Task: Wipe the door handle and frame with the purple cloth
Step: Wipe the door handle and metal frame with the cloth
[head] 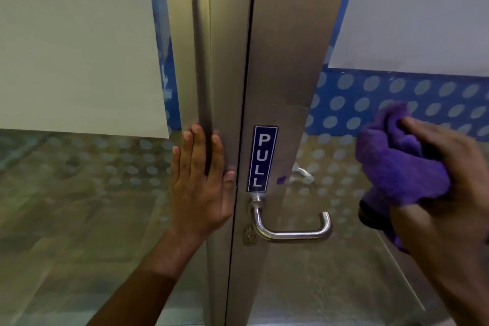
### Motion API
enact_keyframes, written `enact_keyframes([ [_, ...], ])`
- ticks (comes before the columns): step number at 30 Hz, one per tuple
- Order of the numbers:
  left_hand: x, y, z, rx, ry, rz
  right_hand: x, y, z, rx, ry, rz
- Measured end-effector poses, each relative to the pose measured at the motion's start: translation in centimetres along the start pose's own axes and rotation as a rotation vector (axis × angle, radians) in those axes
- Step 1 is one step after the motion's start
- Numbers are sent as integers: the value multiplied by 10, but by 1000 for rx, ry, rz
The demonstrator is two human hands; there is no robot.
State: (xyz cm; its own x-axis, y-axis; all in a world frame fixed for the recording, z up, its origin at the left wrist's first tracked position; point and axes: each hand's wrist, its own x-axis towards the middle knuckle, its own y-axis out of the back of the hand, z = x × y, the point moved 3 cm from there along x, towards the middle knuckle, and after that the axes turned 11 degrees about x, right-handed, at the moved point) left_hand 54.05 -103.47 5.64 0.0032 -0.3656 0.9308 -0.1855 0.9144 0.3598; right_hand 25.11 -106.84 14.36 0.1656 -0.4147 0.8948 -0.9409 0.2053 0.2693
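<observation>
Seemingly before any wiping, the left hand (201, 180) lies flat, fingers straight, bracing the metal frame (225, 87), while the right hand (444, 180) at three o'clock clutches the bunched purple cloth (397, 164), which must next travel toward eight o'clock onto the door handle (293, 230).

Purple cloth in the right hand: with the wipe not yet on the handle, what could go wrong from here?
The purple cloth is bunched in the right hand, off to the right of the door handle, so a loose fold might snag on the lever's upturned end. The left hand lies flat on the metal frame beside the door gap; if the door swings, fingers could be pinched, and it may leave fresh prints.
</observation>
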Motion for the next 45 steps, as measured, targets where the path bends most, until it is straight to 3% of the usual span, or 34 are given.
enact_keyframes([
  [4, -1, -1, 0, 2, 6, 3, -31, -11, 12, -80, -26, -126],
  [11, -1, -1, -1, 7, -2, 9, -58, -70, 13, -88, 230, -366],
  [18, -2, -1, -2, 10, -14, 9, -49, -98, 23, -277, 406, -629],
  [21, -3, -1, -1, 12, -15, 14, -43, -96, 20, -280, 383, -613],
  [27, -4, -3, 0, 16, 4, 27, -29, -100, 10, -266, 317, -388],
  [32, -4, -3, -1, 6, -3, 12, -46, -95, 13, -314, 333, -569],
  [39, -2, 0, 1, 0, 10, 5, -20, -96, 6, -312, 292, -335],
  [45, 0, 1, 1, -5, -9, -10, -47, -105, 6, -305, 263, -502],
])
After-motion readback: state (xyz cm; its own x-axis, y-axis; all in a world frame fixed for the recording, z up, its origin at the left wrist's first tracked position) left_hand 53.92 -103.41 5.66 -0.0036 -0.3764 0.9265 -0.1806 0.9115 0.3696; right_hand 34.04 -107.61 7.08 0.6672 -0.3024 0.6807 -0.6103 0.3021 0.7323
